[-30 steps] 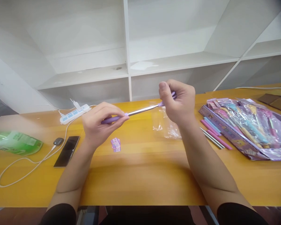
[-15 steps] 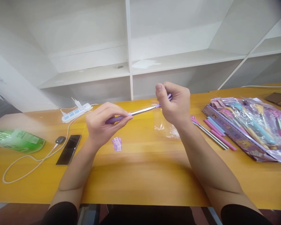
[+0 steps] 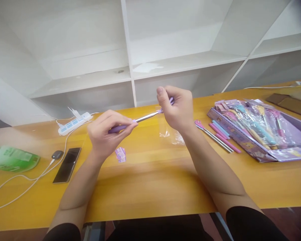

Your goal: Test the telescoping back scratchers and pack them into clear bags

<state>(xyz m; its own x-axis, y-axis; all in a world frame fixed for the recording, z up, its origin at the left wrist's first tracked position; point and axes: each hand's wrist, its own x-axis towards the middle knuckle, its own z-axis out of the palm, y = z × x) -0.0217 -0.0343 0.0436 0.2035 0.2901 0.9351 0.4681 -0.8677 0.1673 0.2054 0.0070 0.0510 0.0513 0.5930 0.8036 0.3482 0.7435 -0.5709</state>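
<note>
Purple/metal rod (image 3: 146,116) is slanting above table (image 3: 150,194); L hand (image 3: 102,134) is pinching its grip, thumb + fingers clamped; R hand (image 3: 178,107) is fisting round its other end. Near side of rod, table's stretching to front edge w/ room; behind rod, shelf unit (image 3: 185,62) is limiting reach. Purple cards (image 3: 120,154) are lying rod's near side, pink/blue tubes (image 3: 228,143) + box (image 3: 240,135) R of it, phone (image 3: 67,165) L.
</note>
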